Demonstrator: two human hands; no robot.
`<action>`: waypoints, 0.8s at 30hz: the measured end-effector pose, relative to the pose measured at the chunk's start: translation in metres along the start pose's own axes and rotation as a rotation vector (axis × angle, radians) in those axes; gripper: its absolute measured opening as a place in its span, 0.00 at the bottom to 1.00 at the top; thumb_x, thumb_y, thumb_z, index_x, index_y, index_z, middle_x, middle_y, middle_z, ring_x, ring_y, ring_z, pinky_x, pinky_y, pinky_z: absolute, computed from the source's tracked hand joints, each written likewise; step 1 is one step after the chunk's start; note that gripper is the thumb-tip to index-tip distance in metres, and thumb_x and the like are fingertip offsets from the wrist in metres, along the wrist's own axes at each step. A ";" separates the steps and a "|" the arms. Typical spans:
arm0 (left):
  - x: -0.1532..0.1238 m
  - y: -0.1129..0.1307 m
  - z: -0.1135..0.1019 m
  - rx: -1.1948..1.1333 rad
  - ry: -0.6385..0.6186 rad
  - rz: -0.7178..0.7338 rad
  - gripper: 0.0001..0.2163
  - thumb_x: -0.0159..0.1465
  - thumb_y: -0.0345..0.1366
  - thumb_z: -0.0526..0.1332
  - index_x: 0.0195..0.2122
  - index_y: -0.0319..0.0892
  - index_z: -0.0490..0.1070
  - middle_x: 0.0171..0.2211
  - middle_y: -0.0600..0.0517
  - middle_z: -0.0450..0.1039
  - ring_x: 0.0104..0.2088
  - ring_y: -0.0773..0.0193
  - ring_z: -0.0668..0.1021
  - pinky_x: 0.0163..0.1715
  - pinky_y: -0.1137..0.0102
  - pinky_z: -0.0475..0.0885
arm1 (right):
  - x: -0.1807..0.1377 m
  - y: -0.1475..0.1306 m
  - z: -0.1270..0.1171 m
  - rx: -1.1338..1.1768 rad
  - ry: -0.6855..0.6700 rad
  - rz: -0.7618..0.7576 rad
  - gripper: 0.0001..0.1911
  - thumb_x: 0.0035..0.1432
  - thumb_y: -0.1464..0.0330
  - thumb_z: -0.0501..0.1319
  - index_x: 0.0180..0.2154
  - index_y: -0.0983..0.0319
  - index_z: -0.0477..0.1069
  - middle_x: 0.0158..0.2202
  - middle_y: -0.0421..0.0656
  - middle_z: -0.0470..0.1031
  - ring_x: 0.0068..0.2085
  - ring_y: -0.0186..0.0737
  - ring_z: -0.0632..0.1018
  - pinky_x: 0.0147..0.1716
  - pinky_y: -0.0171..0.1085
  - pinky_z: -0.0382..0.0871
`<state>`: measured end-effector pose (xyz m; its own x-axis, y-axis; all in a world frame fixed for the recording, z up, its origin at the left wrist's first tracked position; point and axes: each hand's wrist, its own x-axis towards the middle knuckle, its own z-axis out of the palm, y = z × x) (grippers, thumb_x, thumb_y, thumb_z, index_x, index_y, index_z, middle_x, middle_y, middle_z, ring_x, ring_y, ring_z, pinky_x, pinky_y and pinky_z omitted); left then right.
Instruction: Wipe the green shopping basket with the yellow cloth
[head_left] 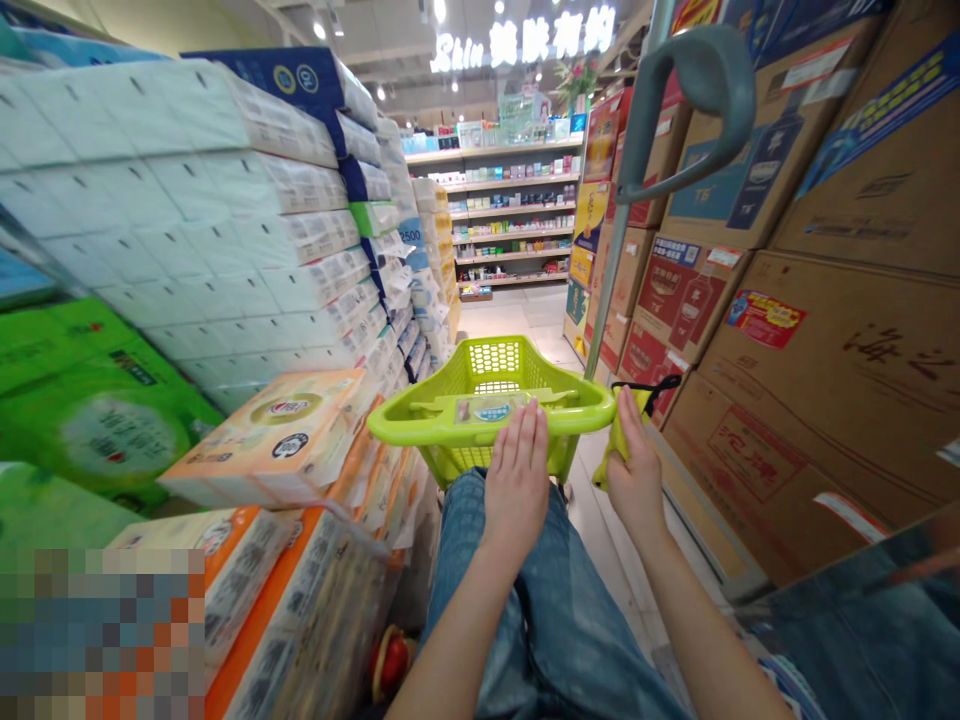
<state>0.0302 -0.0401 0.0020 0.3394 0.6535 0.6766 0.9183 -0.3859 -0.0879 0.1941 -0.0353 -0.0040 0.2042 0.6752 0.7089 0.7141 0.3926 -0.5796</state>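
My left hand (517, 480) is flat, fingers straight and close together, with its fingertips at the near rim of a lime-green shopping basket (405, 430). A small label sits on the basket's crossbar. My right hand (636, 465) is just right of the rim, with a small yellow-green pouch (616, 440) between its thumb and fingers. A black cord (661, 383) shows at the pouch's top. The hand partly hides the pouch. A grey pull handle (739, 110) on a metal pole rises from the basket's right side. Jeans-clad legs (570, 590) are beneath my hands.
Stacked tissue packs (150, 200) form a wall on the left, with orange tissue packs (277, 430) lower and closer. Cardboard cartons (825, 380) are piled along the right. Beyond the basket, a tiled aisle (517, 308) leads to stocked shelves (517, 210).
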 end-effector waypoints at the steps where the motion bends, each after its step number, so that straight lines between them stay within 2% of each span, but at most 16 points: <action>1: 0.000 0.000 0.000 -0.003 0.004 -0.002 0.33 0.64 0.29 0.53 0.70 0.33 0.45 0.70 0.43 0.49 0.70 0.55 0.54 0.66 0.57 0.58 | -0.003 -0.005 0.003 -0.031 -0.002 -0.021 0.47 0.49 0.84 0.46 0.70 0.56 0.43 0.71 0.43 0.49 0.70 0.41 0.53 0.68 0.52 0.50; 5: 0.000 0.000 0.001 -0.016 0.018 0.002 0.32 0.64 0.28 0.52 0.70 0.35 0.46 0.70 0.43 0.50 0.70 0.55 0.55 0.66 0.57 0.58 | -0.023 -0.030 0.016 -0.188 -0.110 -0.183 0.45 0.54 0.83 0.46 0.70 0.55 0.40 0.70 0.44 0.54 0.70 0.46 0.55 0.67 0.59 0.48; 9: 0.000 -0.002 0.001 -0.027 0.023 0.017 0.32 0.64 0.28 0.52 0.70 0.35 0.47 0.70 0.43 0.50 0.69 0.54 0.55 0.66 0.57 0.58 | -0.034 -0.036 0.021 -0.238 -0.196 -0.281 0.42 0.58 0.82 0.47 0.70 0.55 0.40 0.68 0.44 0.59 0.69 0.46 0.56 0.67 0.59 0.51; 13: 0.000 -0.001 0.000 -0.020 0.011 0.020 0.32 0.64 0.28 0.52 0.69 0.34 0.47 0.70 0.43 0.50 0.69 0.54 0.55 0.66 0.58 0.58 | -0.022 -0.014 0.010 -0.170 -0.148 -0.239 0.43 0.56 0.83 0.46 0.70 0.55 0.43 0.69 0.45 0.56 0.70 0.44 0.55 0.67 0.59 0.48; 18: 0.000 0.001 -0.002 0.004 -0.004 0.014 0.32 0.64 0.28 0.53 0.69 0.32 0.47 0.70 0.43 0.49 0.70 0.54 0.54 0.67 0.58 0.57 | 0.006 0.014 -0.001 0.053 0.016 -0.033 0.46 0.49 0.84 0.46 0.69 0.56 0.48 0.70 0.43 0.52 0.70 0.40 0.54 0.68 0.53 0.47; 21: 0.000 0.002 -0.002 -0.003 0.006 0.001 0.31 0.64 0.28 0.53 0.69 0.33 0.47 0.70 0.42 0.49 0.70 0.54 0.54 0.67 0.57 0.57 | 0.004 0.007 0.004 0.069 0.045 -0.020 0.46 0.49 0.84 0.46 0.69 0.56 0.49 0.70 0.43 0.53 0.70 0.40 0.55 0.69 0.52 0.47; 24: -0.001 0.001 0.000 -0.015 0.015 0.002 0.31 0.65 0.29 0.52 0.69 0.33 0.46 0.70 0.41 0.49 0.70 0.54 0.54 0.67 0.57 0.57 | -0.013 -0.015 0.014 -0.035 -0.022 -0.152 0.43 0.53 0.84 0.46 0.69 0.55 0.48 0.69 0.44 0.56 0.69 0.42 0.58 0.68 0.56 0.47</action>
<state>0.0311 -0.0411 0.0017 0.3382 0.6429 0.6873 0.9145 -0.3969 -0.0786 0.1716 -0.0411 -0.0098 0.0775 0.6231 0.7783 0.7587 0.4695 -0.4515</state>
